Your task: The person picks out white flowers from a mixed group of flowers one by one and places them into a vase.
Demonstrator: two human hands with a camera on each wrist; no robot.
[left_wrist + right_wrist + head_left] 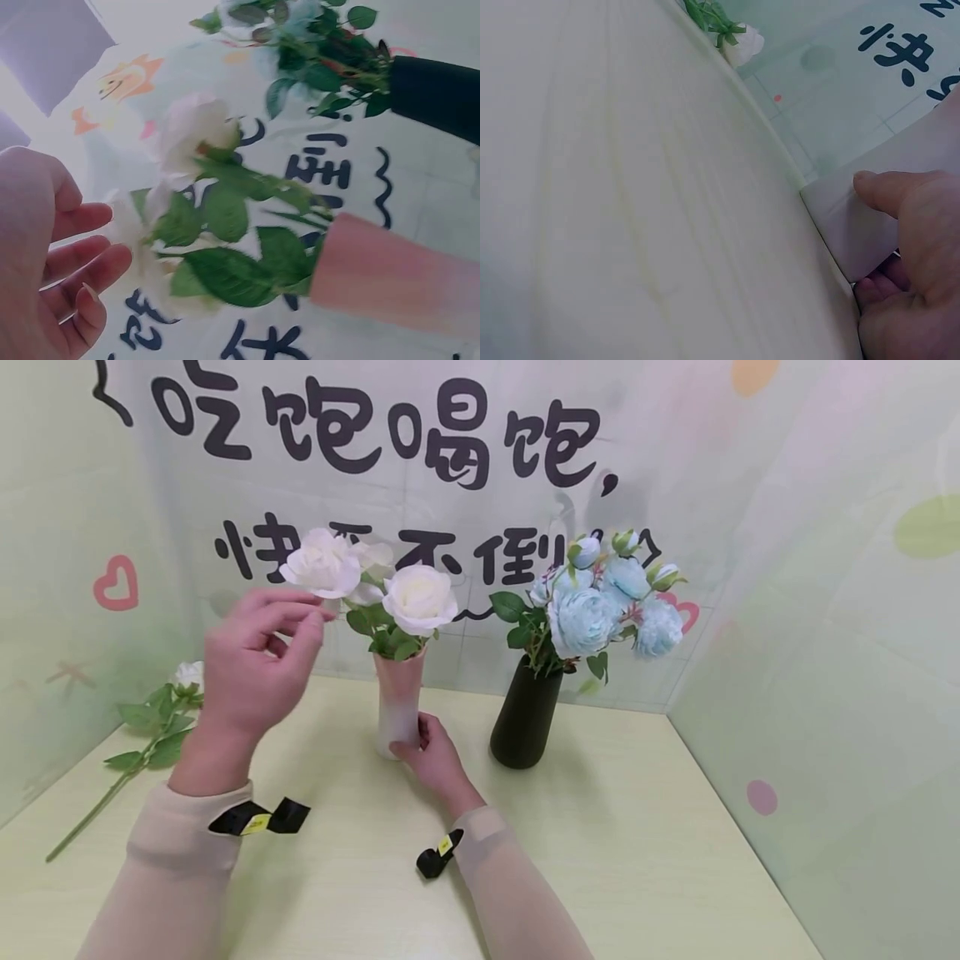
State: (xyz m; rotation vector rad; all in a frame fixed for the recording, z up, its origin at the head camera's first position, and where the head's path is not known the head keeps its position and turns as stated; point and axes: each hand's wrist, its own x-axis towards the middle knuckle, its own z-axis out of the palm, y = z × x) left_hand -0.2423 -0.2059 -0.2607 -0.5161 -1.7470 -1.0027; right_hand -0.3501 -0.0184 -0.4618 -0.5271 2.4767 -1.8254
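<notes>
A tall vase (399, 697), pink at the top and white below, stands on the table holding white roses (422, 600) with green leaves. My right hand (442, 768) grips the vase low down, its thumb (889, 191) on the near side and fingers round the base in the right wrist view. My left hand (258, 656) is raised at the left rose (322, 564), fingers loosely bent. In the left wrist view the fingertips (112, 259) are right at the petals, the hand (34, 247) holding no stem.
A black vase (527, 714) with light blue flowers (588, 618) stands to the right. One loose white rose stem (142, 760) lies at the table's left. Behind the table (645, 843) hangs a printed cloth backdrop (450, 518), with more cloth at both sides.
</notes>
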